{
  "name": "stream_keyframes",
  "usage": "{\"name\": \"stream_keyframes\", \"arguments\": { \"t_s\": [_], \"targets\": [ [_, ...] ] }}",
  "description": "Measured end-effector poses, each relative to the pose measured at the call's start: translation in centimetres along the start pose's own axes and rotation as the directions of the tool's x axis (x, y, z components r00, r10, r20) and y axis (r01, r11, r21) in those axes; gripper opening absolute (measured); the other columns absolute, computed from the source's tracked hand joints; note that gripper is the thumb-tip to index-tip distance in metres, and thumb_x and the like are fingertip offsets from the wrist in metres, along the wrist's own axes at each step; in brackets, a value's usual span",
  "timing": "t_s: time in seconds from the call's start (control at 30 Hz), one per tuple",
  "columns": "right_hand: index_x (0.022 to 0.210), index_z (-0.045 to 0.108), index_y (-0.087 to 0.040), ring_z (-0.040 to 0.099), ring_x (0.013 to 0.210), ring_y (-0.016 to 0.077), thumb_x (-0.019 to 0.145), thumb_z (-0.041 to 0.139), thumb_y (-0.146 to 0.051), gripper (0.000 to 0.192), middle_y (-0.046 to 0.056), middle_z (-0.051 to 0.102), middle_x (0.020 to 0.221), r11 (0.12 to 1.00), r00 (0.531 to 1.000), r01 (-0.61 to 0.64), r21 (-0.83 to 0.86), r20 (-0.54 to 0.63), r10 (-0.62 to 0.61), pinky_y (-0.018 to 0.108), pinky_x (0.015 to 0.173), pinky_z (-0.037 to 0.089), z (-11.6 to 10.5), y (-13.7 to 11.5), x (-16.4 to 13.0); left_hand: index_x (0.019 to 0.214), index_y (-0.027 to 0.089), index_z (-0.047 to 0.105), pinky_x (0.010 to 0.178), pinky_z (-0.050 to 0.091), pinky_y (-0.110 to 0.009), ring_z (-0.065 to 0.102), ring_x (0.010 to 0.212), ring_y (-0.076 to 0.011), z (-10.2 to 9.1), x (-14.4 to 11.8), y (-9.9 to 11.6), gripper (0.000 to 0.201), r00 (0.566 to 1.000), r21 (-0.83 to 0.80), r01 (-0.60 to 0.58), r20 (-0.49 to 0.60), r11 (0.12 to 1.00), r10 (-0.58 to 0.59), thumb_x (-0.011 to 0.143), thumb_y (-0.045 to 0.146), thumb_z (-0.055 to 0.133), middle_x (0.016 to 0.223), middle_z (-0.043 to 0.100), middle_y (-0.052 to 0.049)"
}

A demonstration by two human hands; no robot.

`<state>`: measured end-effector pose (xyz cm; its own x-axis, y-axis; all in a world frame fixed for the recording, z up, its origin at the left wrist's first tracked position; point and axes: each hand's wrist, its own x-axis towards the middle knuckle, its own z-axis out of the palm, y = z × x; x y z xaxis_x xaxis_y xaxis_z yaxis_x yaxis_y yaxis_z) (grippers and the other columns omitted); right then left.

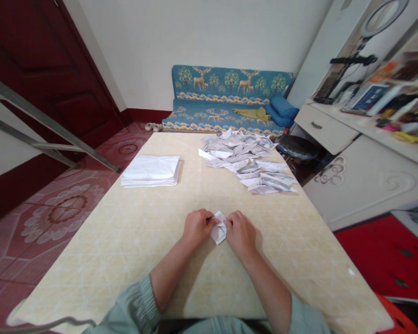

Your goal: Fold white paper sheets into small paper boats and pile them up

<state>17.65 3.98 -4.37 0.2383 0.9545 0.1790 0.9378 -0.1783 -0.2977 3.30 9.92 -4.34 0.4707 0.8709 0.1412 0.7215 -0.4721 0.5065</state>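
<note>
A pale yellow marbled bench [132, 241] fills most of the head view and serves as the landmark for everything else. Beyond its far end a low blue sofa [230, 99] with a deer and tree pattern stands against the white wall, with a yellowish cloth [252, 113] and a blue cushion [284, 109] on its seat. Off the bench's right side is a white cabinet [365, 181] with cluttered shelves above, and a dark round stool [297, 146] sits near the bench's far right corner. Left of the bench, a dark red door [45, 69] rises over the patterned red floor tiles [55, 213].

On the bench's far right part lies a loose heap of folded paper pieces [247, 162]. On its far left part, well apart from the heap, rests a neat stack of white sheets [151, 170].

Near the middle of the bench's near half, the left hand [197, 227] and the right hand [241, 233] meet over a small folded white paper [219, 228]. It rests on the bench surface between them. The fingers of both hands are narrowly pinched on it, the left on its left edge and the right on its right edge. Grey-green sleeves [135, 306] are pushed up the forearms at the near edge.
</note>
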Motion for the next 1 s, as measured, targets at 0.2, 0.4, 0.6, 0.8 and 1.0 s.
{"name": "stream_keyframes", "arguments": {
  "t_s": [0.2, 0.4, 0.6, 0.8, 1.0],
  "targets": [
    [0.077, 0.055, -0.020, 0.053, 0.071, 0.0132, 0.082, 0.057, -0.028, 0.010, 0.000, 0.056, 0.086, 0.999, 0.999, -0.023, -0.048, 0.027, 0.025, 0.027, 0.056, 0.026, -0.2, -0.2, 0.3, 0.075, 0.020, 0.069, 0.057, 0.032, -0.022, 0.054, 0.063, -0.0120, 0.2, 0.3, 0.0, 0.017, 0.995, -0.091, 0.096, 0.013, 0.991, -0.095, 0.074, 0.035, 0.062, 0.074, 0.067, -0.001],
    [0.075, 0.056, -0.021, 0.053, 0.072, 0.0147, 0.083, 0.056, -0.026, 0.009, 0.002, 0.056, 0.085, 0.999, 1.000, -0.020, -0.046, 0.011, 0.021, 0.027, 0.056, 0.028, -0.3, -0.4, 0.3, 0.073, 0.020, 0.068, 0.057, 0.033, -0.022, 0.054, 0.062, -0.0121, 0.3, 0.4, 0.3, 0.016, 0.994, -0.064, 0.106, -0.006, 0.992, -0.106, 0.076, 0.033, 0.059, 0.072, 0.065, -0.001],
    [0.076, 0.057, -0.020, 0.054, 0.073, 0.0162, 0.081, 0.058, -0.024, 0.007, 0.003, 0.057, 0.085, 0.999, 1.000, -0.015, -0.029, -0.004, 0.015, 0.028, 0.057, 0.031, -0.3, -0.6, 0.4, 0.070, 0.019, 0.066, 0.057, 0.033, -0.022, 0.053, 0.061, -0.0111, 0.4, 0.4, 0.2, 0.015, 0.996, -0.098, 0.079, -0.037, 0.992, -0.083, 0.076, 0.031, 0.059, 0.071, 0.062, -0.001],
    [0.082, 0.056, -0.022, 0.054, 0.082, 0.0158, 0.081, 0.058, -0.029, 0.008, 0.001, 0.056, 0.092, 0.987, 0.997, 0.071, 0.146, -0.032, -0.067, 0.025, 0.064, 0.037, -0.1, 0.3, -0.4, 0.076, 0.019, 0.065, 0.055, 0.032, -0.020, 0.051, 0.059, -0.0104, 0.7, 0.1, -0.4, 0.015, 0.998, -0.227, 0.057, -0.020, 0.972, -0.063, 0.077, 0.033, 0.058, 0.068, 0.061, 0.001],
    [0.076, 0.059, -0.023, 0.055, 0.080, 0.0143, 0.078, 0.061, -0.029, 0.007, 0.000, 0.057, 0.095, 0.966, 0.998, 0.056, 0.251, -0.014, -0.054, 0.023, 0.063, 0.038, 0.0, 0.6, -0.6, 0.079, 0.020, 0.063, 0.055, 0.032, -0.020, 0.051, 0.060, -0.0109, 0.5, -0.1, -0.5, 0.017, 0.998, -0.251, 0.060, 0.041, 0.966, -0.051, 0.080, 0.035, 0.054, 0.064, 0.060, 0.004]
  ]
}}
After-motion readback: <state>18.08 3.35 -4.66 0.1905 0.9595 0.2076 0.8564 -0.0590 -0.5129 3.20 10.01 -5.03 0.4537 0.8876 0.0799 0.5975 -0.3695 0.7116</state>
